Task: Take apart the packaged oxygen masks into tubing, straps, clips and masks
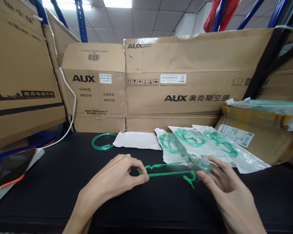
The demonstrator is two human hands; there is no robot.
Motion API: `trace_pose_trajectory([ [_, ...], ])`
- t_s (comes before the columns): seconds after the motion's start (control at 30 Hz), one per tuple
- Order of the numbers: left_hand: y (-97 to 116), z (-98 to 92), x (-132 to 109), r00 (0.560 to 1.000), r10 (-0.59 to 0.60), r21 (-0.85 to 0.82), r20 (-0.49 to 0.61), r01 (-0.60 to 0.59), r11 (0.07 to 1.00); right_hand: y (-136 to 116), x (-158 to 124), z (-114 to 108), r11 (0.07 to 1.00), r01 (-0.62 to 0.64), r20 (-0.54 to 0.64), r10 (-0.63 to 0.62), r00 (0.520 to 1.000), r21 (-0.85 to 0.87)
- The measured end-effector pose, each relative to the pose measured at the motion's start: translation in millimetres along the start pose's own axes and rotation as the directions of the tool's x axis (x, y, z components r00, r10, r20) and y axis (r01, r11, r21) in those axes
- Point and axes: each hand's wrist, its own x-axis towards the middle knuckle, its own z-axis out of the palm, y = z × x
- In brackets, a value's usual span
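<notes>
Between finger and thumb, my left hand [123, 174] pinches the looped end of a green elastic strap [169, 174]. The strap runs stretched to the right, into a clear greenish oxygen mask [197, 165] with a whitish round connector [205, 161]. My right hand [228, 178] grips that mask at its connector side, thumb in front and fingers behind. A short loose end of the strap hangs below the mask. Both hands are above the black tabletop. My right fingers and the mask's far side are partly hidden.
Several clear-and-white pouches [192, 144] with green tubing lie behind the mask. A coil of green tubing [103, 143] and a white packet [138, 140] sit further left. A phone [13, 167] rests at far left. Cardboard boxes [173, 107] wall the back; an open carton [261, 133] stands right.
</notes>
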Motion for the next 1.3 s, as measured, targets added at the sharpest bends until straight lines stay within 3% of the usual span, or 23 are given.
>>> trace_pose_trajectory([
  [0.17, 4, 0.4, 5, 0.997, 0.072, -0.037, 0.017, -0.071, 0.997, -13, -8, 14, 0.997, -0.009, 0.311, 0.030, 0.950, -0.070],
  [0.3, 9, 1.8, 7, 0.996, 0.042, -0.033, -0.073, -0.045, 0.998, -16, -14, 22, 0.995, 0.021, 0.400, 0.021, 0.916, -0.099],
  [0.37, 11, 4.3, 7, 0.997, 0.051, -0.052, -0.062, -0.054, 0.997, -17, -16, 24, 0.996, 0.017, 0.425, 0.023, 0.905, -0.091],
  [0.5, 14, 12.7, 6, 0.996, 0.082, -0.105, 0.020, -0.080, 0.991, -20, -17, 28, 0.999, 0.001, 0.454, 0.023, 0.891, -0.053],
  [0.67, 11, 16.0, 12, 0.995, 0.098, -0.092, -0.033, -0.101, 0.991, -26, -16, 27, 0.999, 0.030, 0.466, -0.010, 0.885, -0.035],
  [0.77, -1, 6.1, 17, 0.993, 0.081, -0.047, -0.091, -0.085, 0.995, -31, -16, 17, 0.994, 0.023, 0.444, 0.027, 0.896, -0.106],
  [0.87, -14, -8.8, 18, 0.980, -0.008, -0.038, -0.198, 0.001, 0.999, -36, -14, 5, 0.984, 0.022, 0.386, 0.048, 0.921, -0.176],
  [0.97, -18, -18.8, 16, 0.955, -0.108, -0.104, -0.277, 0.082, 0.991, -36, -11, -1, 0.984, 0.041, 0.339, 0.021, 0.940, -0.173],
  [1.03, -16, -20.3, 14, 0.960, -0.125, -0.214, -0.252, 0.070, 0.974, -35, -9, 0, 0.983, 0.048, 0.340, 0.015, 0.940, -0.175],
  [1.13, -9, -17.7, 12, 0.987, -0.081, -0.534, -0.136, -0.004, 0.846, -32, -7, 3, 0.980, 0.049, 0.328, 0.017, 0.944, -0.191],
  [1.2, -6, -15.1, 11, 0.996, -0.051, -0.752, -0.078, -0.025, 0.658, -30, -6, 5, 0.980, 0.045, 0.301, 0.016, 0.953, -0.195],
  [1.3, -5, -11.5, 9, 0.997, 0.022, -0.933, -0.071, -0.074, 0.351, -26, -4, 6, 0.982, 0.043, 0.281, 0.011, 0.960, -0.186],
])
